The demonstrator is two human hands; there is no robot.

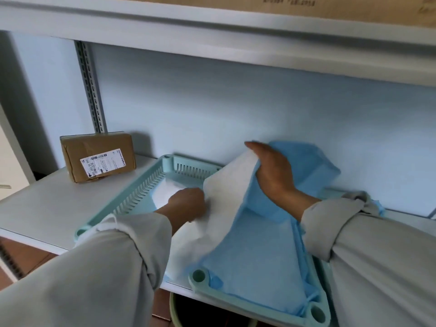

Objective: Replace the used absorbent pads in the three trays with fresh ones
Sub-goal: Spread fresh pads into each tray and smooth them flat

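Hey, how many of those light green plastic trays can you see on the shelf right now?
2 for certain: one slotted light green plastic tray at left under the left hand, one at right beneath the blue-and-white absorbent pad. The right sleeve may hide a third.

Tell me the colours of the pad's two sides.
The pad is light blue on one side and white on the other, clearest in the head view.

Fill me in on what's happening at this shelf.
A person is handling an absorbent pad, blue on one side and white on the other, over a pale green tray. The right hand grips its raised edge; the left hand holds the white side. A cardboard box sits behind on the shelf.
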